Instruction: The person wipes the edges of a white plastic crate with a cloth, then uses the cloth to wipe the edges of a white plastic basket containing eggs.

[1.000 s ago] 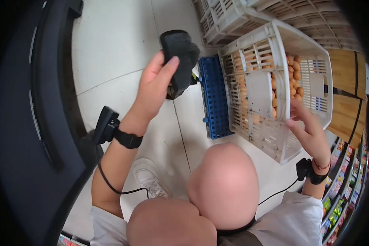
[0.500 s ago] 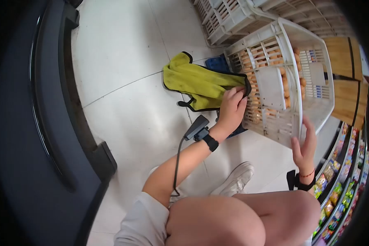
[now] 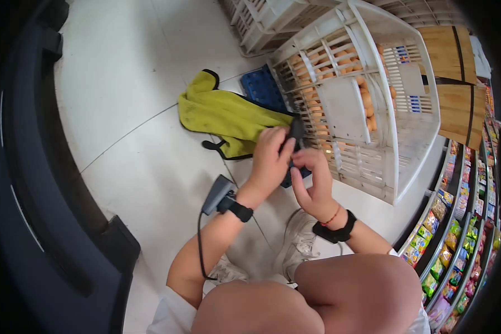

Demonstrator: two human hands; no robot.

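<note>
A yellow-green cloth garment with black trim [image 3: 222, 114], which looks like a vest, spreads across the floor and against the crate's lower side. My left hand [image 3: 270, 161] is closed on its near right end, by the dark edging. Close beside it, my right hand [image 3: 317, 186] has thumb and fingers brought together at that same dark edge; exactly what the fingertips pinch is partly hidden. Just beyond both hands stands a white slatted plastic crate [image 3: 342, 106] with many brown, egg-like items [image 3: 367, 103] inside. A blue plastic base [image 3: 261, 86] shows under the crate and garment.
More white crates [image 3: 261, 22] stand at the back. Cardboard boxes [image 3: 456, 108] are behind the crate, and shelves of colourful snack packets [image 3: 445, 250] line the right. A dark counter-like unit [image 3: 44, 195] fills the left. My shoes [image 3: 300, 242] are below my hands.
My right hand has left the crate's rim and come over beside my left hand at the garment's edge. The dark trim there is turned up more. The view has shifted, so things sit further left.
</note>
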